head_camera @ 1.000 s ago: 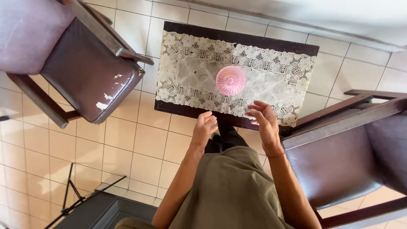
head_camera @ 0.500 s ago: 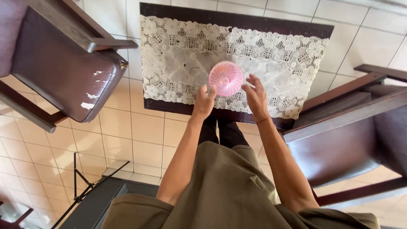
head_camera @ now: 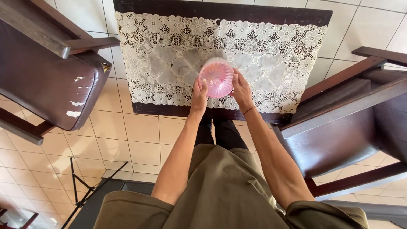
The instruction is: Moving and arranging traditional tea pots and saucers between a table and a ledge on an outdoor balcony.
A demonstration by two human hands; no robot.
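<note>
Two hands reach forward with arms outstretched: the left hand [head_camera: 198,95] and right hand [head_camera: 241,90] clasp opposite sides of a pink ribbed glass vase [head_camera: 216,78], above the white lace cloth [head_camera: 280,55] on a dark table [head_camera: 220,7]. Brown chairs [head_camera: 46,80] flank it on both sides.

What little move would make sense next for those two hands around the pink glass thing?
Probably close both palms snugly on the pink ribbed glass vessel and lift it straight up. The left hand and right hand flank it, and it appears to sit on the lace cloth of the dark table, chairs at both sides.
</note>
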